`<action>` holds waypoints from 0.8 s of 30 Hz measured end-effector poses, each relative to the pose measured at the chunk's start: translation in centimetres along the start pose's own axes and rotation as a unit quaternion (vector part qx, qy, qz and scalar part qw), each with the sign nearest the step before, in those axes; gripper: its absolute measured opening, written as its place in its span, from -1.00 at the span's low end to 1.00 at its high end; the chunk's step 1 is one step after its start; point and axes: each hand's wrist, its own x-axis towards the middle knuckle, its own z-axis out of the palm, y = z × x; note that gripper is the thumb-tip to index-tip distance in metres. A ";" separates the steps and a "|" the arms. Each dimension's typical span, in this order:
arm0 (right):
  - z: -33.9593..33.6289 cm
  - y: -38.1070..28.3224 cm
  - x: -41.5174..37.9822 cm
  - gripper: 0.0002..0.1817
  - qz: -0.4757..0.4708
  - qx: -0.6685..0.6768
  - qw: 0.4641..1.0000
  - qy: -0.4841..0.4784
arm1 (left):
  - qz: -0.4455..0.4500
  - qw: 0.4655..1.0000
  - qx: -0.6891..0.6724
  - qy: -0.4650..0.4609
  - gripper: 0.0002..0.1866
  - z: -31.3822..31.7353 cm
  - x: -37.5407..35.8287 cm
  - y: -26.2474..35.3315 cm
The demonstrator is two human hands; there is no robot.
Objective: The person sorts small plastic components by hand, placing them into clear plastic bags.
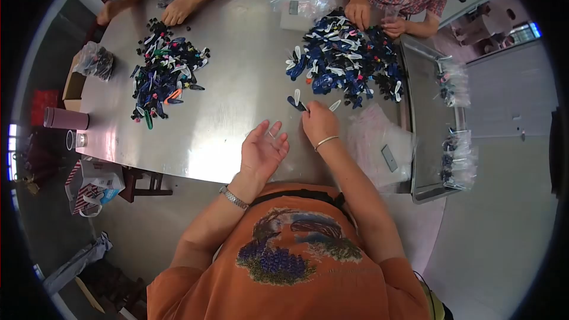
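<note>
My left hand (265,153) is turned palm up above the table's near edge, its fingers apart and slightly curled, with nothing visible in it. To its right, my right hand (320,123) is closed, knuckles up, at the tabletop. A dark blue snap hair clip (294,104) sticks out at its fingertips, and a white hair clip (297,96) shows just beyond. Another white clip (335,105) lies by its right side. Past this hand spreads a large pile of blue, black and white hair clips (349,53). The fingertips of my right hand are partly hidden.
A second clip pile (166,74) lies on the left of the metal table (237,41). Clear plastic bags (376,136) with a small dark rectangular object are at my right. Beside them stands a metal tray (424,166) with filled bags on its edge. Two people's hands work across the table.
</note>
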 end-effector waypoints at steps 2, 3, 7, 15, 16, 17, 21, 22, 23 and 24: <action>-0.1 0.4 0.2 -0.85 -0.028 0.009 1.000 0.004 | -0.006 1.000 -0.022 -0.004 -0.82 0.2 0.0 0.1; -0.1 0.7 0.3 -0.87 -0.051 0.018 0.998 0.010 | -0.003 1.000 -0.024 -0.003 -0.82 0.2 0.1 0.2; 0.5 1.3 0.5 -0.89 -0.091 -0.043 0.994 0.029 | -0.002 0.999 -0.035 0.011 -0.83 0.7 0.5 0.6; -1.2 2.3 0.1 -0.88 -0.102 -0.016 0.992 0.075 | 0.029 0.997 -0.061 0.039 -0.84 1.9 1.2 1.2; -2.5 1.7 -0.8 -0.88 -0.104 -0.015 0.992 0.073 | 0.034 0.997 -0.064 0.038 -0.84 1.9 1.2 1.3; -4.4 0.9 -2.4 -0.88 -0.104 0.080 0.990 0.055 | 0.040 0.996 -0.068 0.037 -0.84 2.0 1.3 1.3; -8.7 -1.0 -6.9 -0.87 -0.125 0.195 0.970 -0.070 | 0.053 0.996 -0.061 0.021 -0.82 2.3 1.1 0.9; -8.7 -1.0 -7.1 -0.87 -0.123 0.195 0.971 -0.070 | 0.062 0.998 -0.033 0.009 -0.80 2.6 0.9 0.6; -8.6 -1.2 -7.1 -0.87 -0.147 0.172 0.970 -0.090 | 0.069 0.998 -0.003 -0.004 -0.77 2.9 0.8 0.2; -8.5 -1.5 -7.1 -0.87 -0.170 0.150 0.968 -0.110 | 0.065 0.998 0.000 -0.006 -0.77 3.2 0.8 -0.2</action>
